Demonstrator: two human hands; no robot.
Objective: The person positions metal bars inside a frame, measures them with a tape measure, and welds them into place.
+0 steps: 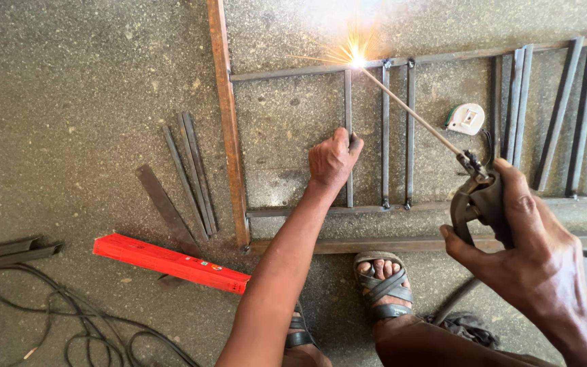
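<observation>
Welding of a steel grille frame (228, 122) in progress; the frame lies flat on the concrete floor (69, 88).

Right hand (531, 245) is clenched around the electrode holder (478, 197). The rod (412, 112) runs up-left from the holder, and its tip strikes a bright arc (357, 61) where the leftmost upright bar (348, 102) meets the frame's top rail.

Left hand (333, 162) presses down on that same bar at mid-height, fingers curled over it.

Progress, as judged: two uprights (397, 129) just right of the arc appear tacked already, with dark weld spots at both ends. The bar under the arc is being joined at its top; I cannot tell whether its lower end is welded. Further right in the frame, several slanted bars (558, 115) lie loose, not yet set.

Outside the frame's left side: spare strips (188, 170), a red level (171, 262), and cables (83, 319). A tape measure (465, 117) sits inside the frame, right of the tacked uprights.
</observation>
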